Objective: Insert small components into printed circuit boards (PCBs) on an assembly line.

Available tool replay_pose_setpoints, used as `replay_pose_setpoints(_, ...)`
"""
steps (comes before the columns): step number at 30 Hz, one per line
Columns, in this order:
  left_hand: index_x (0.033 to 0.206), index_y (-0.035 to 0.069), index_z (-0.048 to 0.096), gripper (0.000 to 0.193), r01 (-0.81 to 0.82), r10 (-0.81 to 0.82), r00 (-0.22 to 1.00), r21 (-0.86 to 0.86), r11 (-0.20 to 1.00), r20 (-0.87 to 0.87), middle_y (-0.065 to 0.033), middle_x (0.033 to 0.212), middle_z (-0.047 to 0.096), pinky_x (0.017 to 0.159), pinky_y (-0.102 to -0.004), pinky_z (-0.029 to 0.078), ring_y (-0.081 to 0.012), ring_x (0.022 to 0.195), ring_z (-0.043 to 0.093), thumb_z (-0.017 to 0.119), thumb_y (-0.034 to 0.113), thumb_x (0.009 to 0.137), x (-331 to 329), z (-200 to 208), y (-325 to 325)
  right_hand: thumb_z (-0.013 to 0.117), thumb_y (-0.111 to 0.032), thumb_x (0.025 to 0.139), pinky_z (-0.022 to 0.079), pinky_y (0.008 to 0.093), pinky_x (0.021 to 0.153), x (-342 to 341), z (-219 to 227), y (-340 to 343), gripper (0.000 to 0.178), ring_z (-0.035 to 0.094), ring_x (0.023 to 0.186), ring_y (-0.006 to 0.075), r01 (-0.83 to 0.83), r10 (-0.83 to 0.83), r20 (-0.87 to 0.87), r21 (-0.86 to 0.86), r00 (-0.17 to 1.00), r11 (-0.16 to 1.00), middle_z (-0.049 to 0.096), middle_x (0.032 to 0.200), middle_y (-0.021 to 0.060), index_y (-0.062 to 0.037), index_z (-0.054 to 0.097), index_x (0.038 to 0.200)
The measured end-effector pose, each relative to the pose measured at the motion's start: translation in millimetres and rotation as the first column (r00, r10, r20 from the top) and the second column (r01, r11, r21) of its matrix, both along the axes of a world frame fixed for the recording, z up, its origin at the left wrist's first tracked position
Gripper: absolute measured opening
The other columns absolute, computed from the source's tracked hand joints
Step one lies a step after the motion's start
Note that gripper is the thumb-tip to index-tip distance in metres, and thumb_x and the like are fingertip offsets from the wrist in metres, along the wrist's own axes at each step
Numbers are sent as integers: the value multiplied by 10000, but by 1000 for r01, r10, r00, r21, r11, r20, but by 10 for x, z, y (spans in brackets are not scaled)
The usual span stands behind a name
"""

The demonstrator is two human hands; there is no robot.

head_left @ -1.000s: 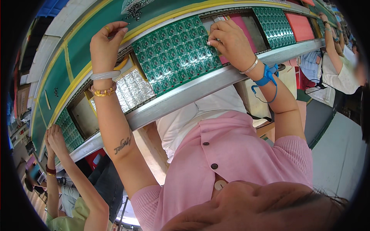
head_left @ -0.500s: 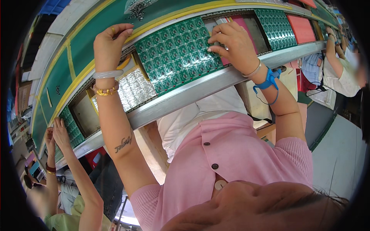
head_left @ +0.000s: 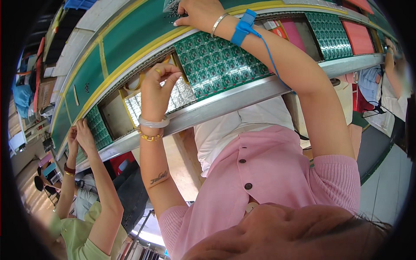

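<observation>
Left hand: the left hand [head_left: 160, 80] is over the silver foil sheet [head_left: 184, 94], near the left edge of the big green circuit panel; thumb and forefinger curl in close together, but from my end I can't tell if they're pinching anything.
Right hand: the right hand [head_left: 203, 12] reaches over the panel's far edge, thumb and forefinger parted around small dark parts [head_left: 172, 14] (fingertips run near the top of my view, so contact is anyone's guess).
Big green panel: the green circuit panel [head_left: 221, 65] lies flat in the track, in front of the person, right forearm crossing above its right part.
Parts bag: clear bag [head_left: 170, 5] at the top edge, cut off for me, parts spilled at its mouth.
Wrist gear: blue strap [head_left: 244, 28] with a cord on the right, pale bangle [head_left: 154, 123] on the left.
Track: metal rail [head_left: 216, 97] on the near side; another green panel [head_left: 329, 34] and a salmon-coloured slab [head_left: 359, 38] sit farther right.
Far side: green work surface [head_left: 130, 39] striped with yellow tape [head_left: 104, 58].
Neighbour: at left, a co-worker's hands [head_left: 82, 132] hover by a smaller-looking green panel [head_left: 99, 130] (fisheye shrinks stuff out there).
</observation>
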State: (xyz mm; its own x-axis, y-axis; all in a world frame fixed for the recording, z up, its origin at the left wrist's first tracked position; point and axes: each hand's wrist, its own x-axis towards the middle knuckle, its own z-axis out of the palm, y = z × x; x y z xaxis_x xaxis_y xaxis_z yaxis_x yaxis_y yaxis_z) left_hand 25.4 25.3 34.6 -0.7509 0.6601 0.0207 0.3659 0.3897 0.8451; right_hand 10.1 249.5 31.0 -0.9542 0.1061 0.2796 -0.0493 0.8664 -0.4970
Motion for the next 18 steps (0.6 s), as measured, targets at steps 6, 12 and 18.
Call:
replay_pose_setpoints(6,831,-11,639,84,30,-43,984,-79,996,-175,-105,874,580,741,-323,447,-247,820,550,657,17,754,90,-80,0,649,-191,749,451,378,766,-152,-323,26,149,579,847,281,8,36,-222,197,974,980,612,816,115,-45,620,750)
replay_pose_setpoints(12,826,5,653,88,14,-51,961,-137,990,-272,-113,911,567,772,-360,425,-285,873,523,662,53,753,88,-177,24,610,-147,788,457,420,708,27,-246,179,104,578,782,327,-36,12,-283,-80,959,996,591,772,157,-47,585,778)
replay_pose_setpoints(18,823,5,653,88,51,-89,957,-142,989,-275,-118,915,563,770,-363,425,-292,873,523,662,60,755,112,-158,126,612,-129,784,468,423,685,29,-308,347,85,598,746,328,-1,-31,-273,-118,962,993,621,751,148,-47,618,804)
